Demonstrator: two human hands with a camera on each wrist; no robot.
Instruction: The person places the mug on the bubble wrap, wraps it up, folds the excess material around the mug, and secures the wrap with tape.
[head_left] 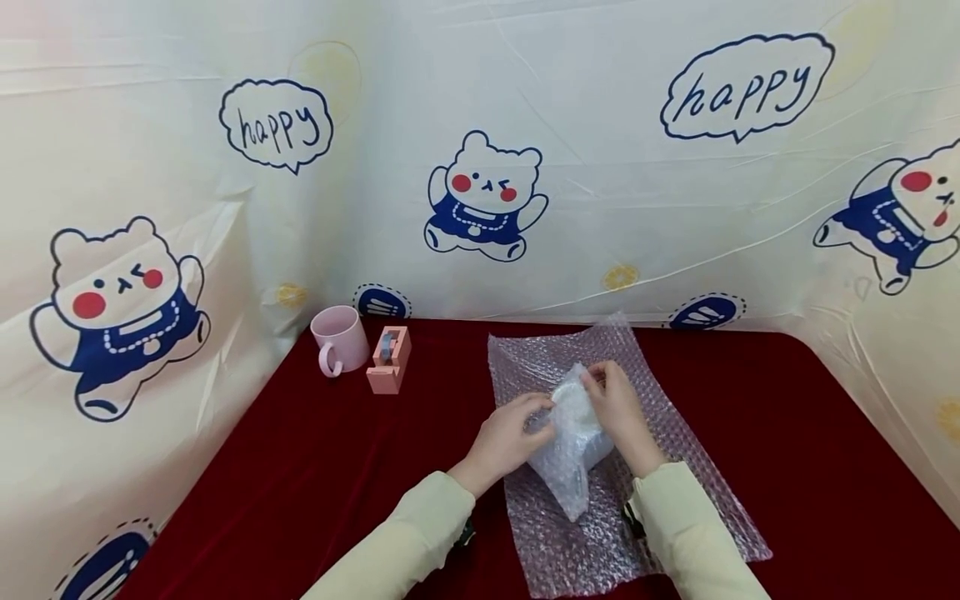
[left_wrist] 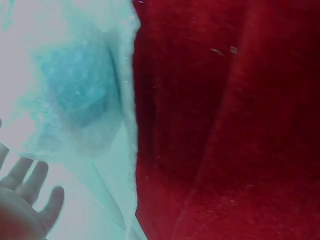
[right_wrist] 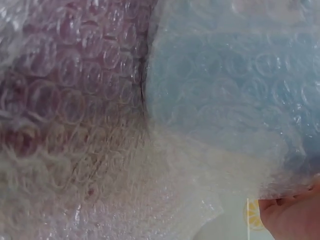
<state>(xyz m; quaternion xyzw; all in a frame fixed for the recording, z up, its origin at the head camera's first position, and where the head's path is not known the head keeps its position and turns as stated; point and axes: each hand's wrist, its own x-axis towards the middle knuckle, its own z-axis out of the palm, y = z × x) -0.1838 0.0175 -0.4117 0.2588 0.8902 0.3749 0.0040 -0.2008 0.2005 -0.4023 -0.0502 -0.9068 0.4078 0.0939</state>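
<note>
A pale blue-white object wrapped in bubble wrap (head_left: 577,421) rests on a larger sheet of bubble wrap (head_left: 573,558); its kind is hidden by the layers. At its left side my left hand (head_left: 508,437) touches the wrap, thumb and fingers apart. The left wrist view shows that hand's fingers (left_wrist: 36,182) spread beside the bundle. My right hand (head_left: 618,407) pinches the wrap at the bundle's upper right edge. In the right wrist view, the bundle's bluish side (right_wrist: 220,85) shows through the bubbles, with the right hand (right_wrist: 295,215) at its lower corner.
A pink mug (head_left: 341,340) and a pink tape dispenser (head_left: 388,360) stand at the back left of the table, which has a dark red cloth (head_left: 300,475). A white curtain (head_left: 600,200) with printed bears hangs behind and at both sides.
</note>
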